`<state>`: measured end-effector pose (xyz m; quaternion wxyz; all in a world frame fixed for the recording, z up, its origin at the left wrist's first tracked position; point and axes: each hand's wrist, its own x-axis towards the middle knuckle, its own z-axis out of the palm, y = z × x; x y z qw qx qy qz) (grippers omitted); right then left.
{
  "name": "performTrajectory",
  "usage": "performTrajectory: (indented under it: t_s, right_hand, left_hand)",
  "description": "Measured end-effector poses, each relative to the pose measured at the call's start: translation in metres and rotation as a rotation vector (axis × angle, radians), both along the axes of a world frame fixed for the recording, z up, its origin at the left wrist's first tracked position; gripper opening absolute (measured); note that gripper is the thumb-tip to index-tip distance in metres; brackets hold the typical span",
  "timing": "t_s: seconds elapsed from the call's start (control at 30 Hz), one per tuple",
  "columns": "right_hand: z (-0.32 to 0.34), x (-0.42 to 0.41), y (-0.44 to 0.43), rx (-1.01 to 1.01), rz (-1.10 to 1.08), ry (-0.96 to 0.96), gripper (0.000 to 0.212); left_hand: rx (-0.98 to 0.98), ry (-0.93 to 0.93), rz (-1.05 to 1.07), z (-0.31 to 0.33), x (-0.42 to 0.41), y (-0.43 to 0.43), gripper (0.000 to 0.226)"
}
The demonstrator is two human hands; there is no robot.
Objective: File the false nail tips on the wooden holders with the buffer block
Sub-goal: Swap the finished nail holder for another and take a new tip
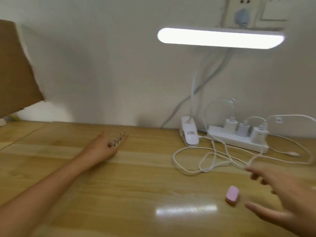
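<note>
Several false nail tips on wooden holders [118, 141] lie in a row on the wooden desk [140, 175], left of centre near the wall. My left hand [100, 148] reaches out to them and its fingers are at the holders. Motion blur hides whether it grips them. A small pink buffer block [232, 195] sits on the desk at the lower right. My right hand [282, 192] hovers just to the right of the block with its fingers spread and holds nothing. It is not touching the block.
A white power strip [239, 139] with three plugged chargers and looping white cables [205, 161] takes up the desk's far right. A lit bar lamp [220, 38] hangs above on its clamp base [189, 134]. A brown cardboard sheet [15, 71] leans at the far left.
</note>
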<state>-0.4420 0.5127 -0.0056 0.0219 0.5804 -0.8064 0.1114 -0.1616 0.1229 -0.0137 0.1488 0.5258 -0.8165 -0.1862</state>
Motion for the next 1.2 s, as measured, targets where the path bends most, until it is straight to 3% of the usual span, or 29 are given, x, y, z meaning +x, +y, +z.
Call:
performTrajectory:
  t_s: [0.13,0.23,0.33,0.4,0.47,0.5,0.57,0.63,0.8,0.87,0.97,1.07,1.2]
  right_hand:
    - [0.001,0.009,-0.017,0.100,-0.039,-0.088,0.090]
    - [0.000,0.015,-0.028,0.118,-0.082,-0.043,0.083]
    - [-0.001,0.022,-0.037,0.148,-0.073,-0.062,0.071]
    - [-0.005,0.026,-0.041,0.124,-0.035,-0.086,0.056]
    - [-0.011,0.027,-0.042,0.023,-0.009,-0.138,0.038]
    - [-0.012,0.027,-0.042,-0.040,-0.008,-0.221,0.030]
    - [-0.013,0.027,-0.041,-0.193,-0.012,-0.485,0.021]
    - [-0.012,0.028,-0.037,-0.316,-0.011,-0.809,0.020]
    - [-0.012,0.024,-0.035,-0.472,0.013,-1.553,0.044]
    - [-0.015,0.021,-0.036,-0.478,-0.025,-1.850,0.058]
    - [-0.011,0.016,-0.032,-0.342,-0.026,-2.001,0.075]
    - [0.005,0.000,-0.015,-0.043,0.147,-1.850,0.064]
    - [0.009,-0.005,0.000,0.273,0.438,-1.786,0.051]
  left_hand:
    - [0.079,0.166,-0.328,-0.008,0.009,0.094,0.076]
    - [0.177,0.164,-0.613,-0.016,0.019,0.157,0.069]
    - [0.444,0.229,-0.762,-0.020,0.011,0.210,0.033]
    - [0.542,0.175,-0.853,-0.024,0.004,0.222,0.063]
    - [0.503,0.211,-0.885,-0.018,-0.005,0.221,0.061]
    - [0.476,0.195,-0.902,-0.009,-0.010,0.216,0.051]
    - [0.350,0.211,-0.915,-0.009,-0.014,0.206,0.054]
    - [0.346,0.280,-0.860,-0.014,-0.030,0.203,0.054]
    - [0.662,0.371,-0.910,-0.012,-0.067,0.218,0.050]
    - [0.650,0.366,-0.941,-0.013,-0.075,0.224,0.044]
    - [0.479,0.323,-0.936,-0.016,-0.079,0.230,0.030]
    - [0.338,0.269,-0.963,-0.013,-0.077,0.231,0.017]
    - [0.391,0.300,-0.931,-0.013,-0.074,0.229,0.019]
